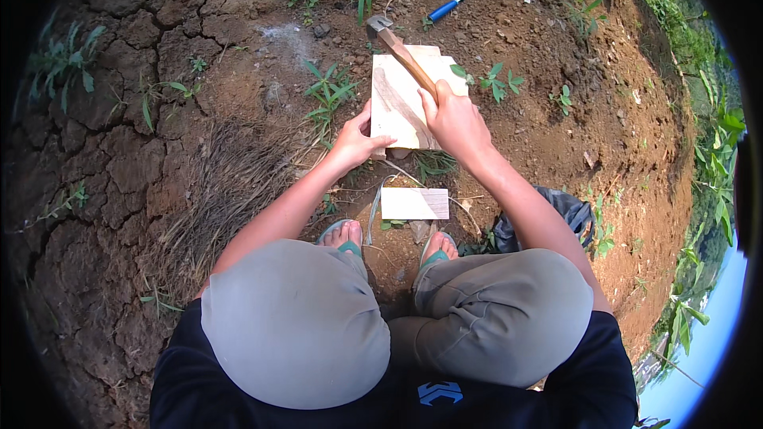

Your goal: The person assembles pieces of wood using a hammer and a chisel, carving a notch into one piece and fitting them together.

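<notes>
My right hand (457, 123) is closed around the wooden handle of a hammer (412, 66). The metal head points away from me, above the far left part of a pale wooden board assembly (391, 107). The hammer's shadow falls slantwise across the board. With my left hand (359, 143) I grip the near left edge of the boards, thumb on top and fingers along the side. A small pale wooden piece (404, 203) lies nearer to me, in front of my feet. Whether a nail is under the hammer cannot be seen.
A blue-handled chisel (447, 9) lies on the soil beyond the boards. A black plastic bag (556, 210) sits beside my right leg. Dry grass (230, 183) covers the ground at left, next to cracked earth (135, 143). Small green plants (330, 94) grow around the boards.
</notes>
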`<action>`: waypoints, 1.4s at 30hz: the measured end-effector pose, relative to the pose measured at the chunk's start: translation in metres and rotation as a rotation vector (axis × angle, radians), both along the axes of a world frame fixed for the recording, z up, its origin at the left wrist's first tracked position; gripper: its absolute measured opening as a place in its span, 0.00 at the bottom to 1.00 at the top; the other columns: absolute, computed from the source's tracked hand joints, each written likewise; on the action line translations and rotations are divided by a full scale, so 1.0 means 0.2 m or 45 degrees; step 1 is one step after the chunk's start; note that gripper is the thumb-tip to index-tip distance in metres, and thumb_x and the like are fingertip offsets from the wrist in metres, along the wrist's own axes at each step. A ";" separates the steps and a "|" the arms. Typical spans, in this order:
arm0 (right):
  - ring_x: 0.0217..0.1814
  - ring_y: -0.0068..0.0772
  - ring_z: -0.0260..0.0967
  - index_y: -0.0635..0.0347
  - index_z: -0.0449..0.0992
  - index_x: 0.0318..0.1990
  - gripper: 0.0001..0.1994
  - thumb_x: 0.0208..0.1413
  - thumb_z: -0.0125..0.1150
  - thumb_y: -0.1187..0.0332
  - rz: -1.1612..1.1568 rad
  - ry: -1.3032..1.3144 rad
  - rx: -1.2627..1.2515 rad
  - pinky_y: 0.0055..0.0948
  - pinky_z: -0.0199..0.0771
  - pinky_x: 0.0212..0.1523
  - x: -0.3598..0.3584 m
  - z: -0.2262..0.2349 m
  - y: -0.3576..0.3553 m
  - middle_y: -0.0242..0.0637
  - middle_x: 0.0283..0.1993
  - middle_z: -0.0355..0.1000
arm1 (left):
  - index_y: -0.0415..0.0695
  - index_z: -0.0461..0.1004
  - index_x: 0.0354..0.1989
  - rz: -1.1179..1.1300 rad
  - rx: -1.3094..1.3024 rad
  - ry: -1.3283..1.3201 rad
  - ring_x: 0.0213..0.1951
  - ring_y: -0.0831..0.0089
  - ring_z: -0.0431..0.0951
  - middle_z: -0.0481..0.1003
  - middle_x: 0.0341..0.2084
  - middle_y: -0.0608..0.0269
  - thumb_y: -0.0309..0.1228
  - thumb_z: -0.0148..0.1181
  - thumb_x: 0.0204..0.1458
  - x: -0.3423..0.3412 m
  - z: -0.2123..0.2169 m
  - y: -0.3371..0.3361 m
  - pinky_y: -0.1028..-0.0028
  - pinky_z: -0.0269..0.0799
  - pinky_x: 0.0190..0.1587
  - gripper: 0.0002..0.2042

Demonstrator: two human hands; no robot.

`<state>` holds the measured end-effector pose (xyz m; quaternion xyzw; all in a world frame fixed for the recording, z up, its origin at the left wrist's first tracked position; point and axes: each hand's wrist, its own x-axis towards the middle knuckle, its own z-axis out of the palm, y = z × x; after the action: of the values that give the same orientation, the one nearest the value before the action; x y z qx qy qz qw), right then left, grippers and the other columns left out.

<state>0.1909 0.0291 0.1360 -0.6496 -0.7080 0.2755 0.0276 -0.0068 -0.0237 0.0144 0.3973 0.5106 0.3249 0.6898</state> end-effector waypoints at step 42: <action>0.39 0.66 0.78 0.66 0.74 0.47 0.22 0.69 0.50 0.51 0.115 0.013 0.052 0.58 0.78 0.40 0.05 -0.09 0.02 0.62 0.32 0.77 | 0.32 0.52 0.73 0.069 0.128 0.193 0.57 0.70 0.75 0.74 0.59 0.50 0.26 0.76 0.47 0.04 -0.07 -0.01 0.69 0.69 0.63 0.47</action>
<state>0.2006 0.0324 0.1178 -0.6149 -0.7419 0.2654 0.0321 0.0012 -0.0261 -0.0005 0.4409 0.5550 0.3378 0.6193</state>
